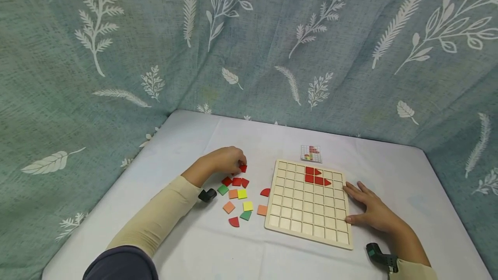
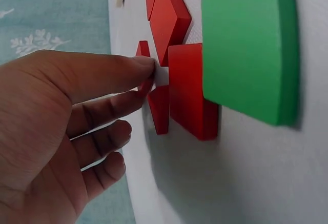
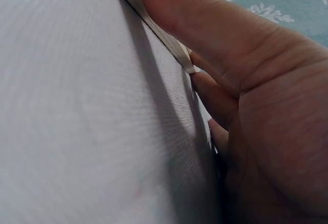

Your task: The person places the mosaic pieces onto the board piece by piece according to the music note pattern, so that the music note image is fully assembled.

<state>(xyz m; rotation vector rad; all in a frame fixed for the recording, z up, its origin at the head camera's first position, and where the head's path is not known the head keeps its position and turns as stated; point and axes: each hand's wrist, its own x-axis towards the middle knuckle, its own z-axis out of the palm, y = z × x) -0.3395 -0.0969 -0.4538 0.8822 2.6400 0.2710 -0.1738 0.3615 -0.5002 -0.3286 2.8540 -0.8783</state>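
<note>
Blue-green curtain (image 1: 249, 33), printed with white leaves, hangs behind a white tabletop (image 1: 218, 249). Left of centre, my left hand (image 1: 225, 159) reaches to the far end of a scatter of loose pieces (image 1: 237, 182) in red, orange, yellow and green. Its thumb and index finger are clamped on a red piece (image 1: 243, 168) there; the other fingers bend loosely and hold nothing. On the right, my right hand (image 1: 371, 211) touches the right edge of a pale gridded board (image 1: 308, 229), thumb and fingers spread apart. Five red pieces (image 1: 319, 181) sit in the board's two farthest rows, two beyond three, and each row ends in a pointed piece whose tip faces right. Every other cell looks bare. A small card (image 1: 311, 153) beyond the board's far edge shows red with yellow nearer me; that yellow has no match on the board, so I judge the work to be at an early stage. The red piece in my fingers shows almost edge-on in the left wrist view, partly hidden, so I cannot tell its long axis or which way it points.
</note>
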